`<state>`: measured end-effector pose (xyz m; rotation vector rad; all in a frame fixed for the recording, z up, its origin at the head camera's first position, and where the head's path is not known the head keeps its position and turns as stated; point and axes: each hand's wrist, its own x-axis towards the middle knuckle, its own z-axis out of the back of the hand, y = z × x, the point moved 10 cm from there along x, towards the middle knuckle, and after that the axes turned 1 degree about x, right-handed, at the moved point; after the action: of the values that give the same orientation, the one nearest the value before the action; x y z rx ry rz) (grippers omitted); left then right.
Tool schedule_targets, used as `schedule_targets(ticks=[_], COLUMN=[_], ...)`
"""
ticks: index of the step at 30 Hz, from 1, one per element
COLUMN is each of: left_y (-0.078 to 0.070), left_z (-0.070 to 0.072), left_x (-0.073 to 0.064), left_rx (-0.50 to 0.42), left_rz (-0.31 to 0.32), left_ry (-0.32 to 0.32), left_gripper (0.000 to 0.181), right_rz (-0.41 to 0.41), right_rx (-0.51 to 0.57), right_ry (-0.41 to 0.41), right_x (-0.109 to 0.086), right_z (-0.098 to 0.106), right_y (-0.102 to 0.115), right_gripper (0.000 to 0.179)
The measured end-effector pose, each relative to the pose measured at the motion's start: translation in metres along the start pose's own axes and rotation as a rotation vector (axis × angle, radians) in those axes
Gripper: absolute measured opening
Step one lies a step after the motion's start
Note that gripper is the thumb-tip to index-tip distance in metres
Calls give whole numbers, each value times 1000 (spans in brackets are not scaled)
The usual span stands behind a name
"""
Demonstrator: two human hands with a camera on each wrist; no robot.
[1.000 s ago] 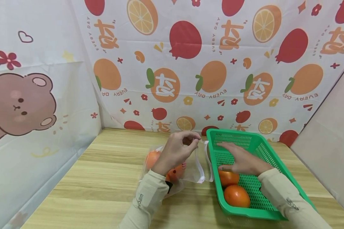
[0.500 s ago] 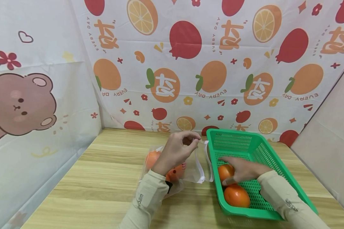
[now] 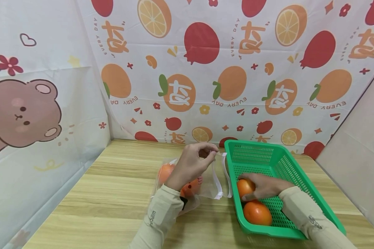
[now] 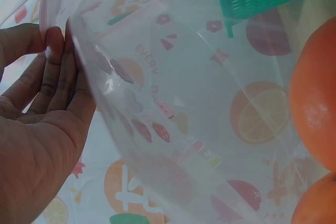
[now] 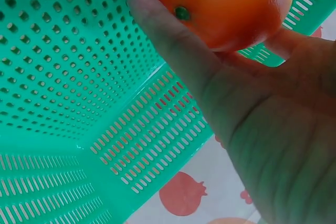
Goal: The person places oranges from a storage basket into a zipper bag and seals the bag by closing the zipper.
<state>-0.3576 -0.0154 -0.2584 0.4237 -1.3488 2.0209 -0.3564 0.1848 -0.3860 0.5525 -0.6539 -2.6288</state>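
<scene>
My left hand (image 3: 194, 162) pinches the white-edged mouth of a clear plastic zip bag (image 3: 207, 188) between thumb and fingers, so the mouth stands partly spread toward the basket. Inside the bag lie oranges (image 4: 320, 95), partly hidden behind the wrist in the head view. Over in the green basket (image 3: 299, 174), my right hand (image 3: 265, 186) curls its fingers and thumb round an orange (image 3: 245, 187). This fruit shows a small green stem spot in the right wrist view. Right in front of it sits another orange (image 3: 257, 213), against the basket's near left corner.
Both the bag and the basket rest on a light wooden table (image 3: 112, 193). The basket's left rim (image 3: 233, 183) rises between the held fruit and the bag's mouth. A fruit-print cloth (image 3: 202, 86) hangs behind, and a bear-print cloth (image 3: 50, 166) at the left.
My right hand has come down into the basket and closed round the rear orange, which has shifted slightly left. My left hand and the bag have stayed put.
</scene>
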Motion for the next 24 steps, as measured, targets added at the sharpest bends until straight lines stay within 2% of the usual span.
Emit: schedule_targets(ticks=[9, 13, 18, 24], left_y=[-3, -4, -5, -7], left_z=[-1, -2, -2, -3], left_x=[-2, -3, -5, -7], left_rx=[3, -2, 2, 2], left_rz=[7, 9, 9, 8], left_ry=[1, 2, -2, -4], left_gripper=[10, 10, 10, 9], right_rz=[15, 32, 94, 158], right_rx=[25, 21, -4, 35], right_ry=[-18, -74, -184, -268], right_x=[-7, -14, -21, -28], right_z=[10, 22, 41, 53], right_y=[0, 3, 10, 15], right_gripper=[65, 65, 61, 54])
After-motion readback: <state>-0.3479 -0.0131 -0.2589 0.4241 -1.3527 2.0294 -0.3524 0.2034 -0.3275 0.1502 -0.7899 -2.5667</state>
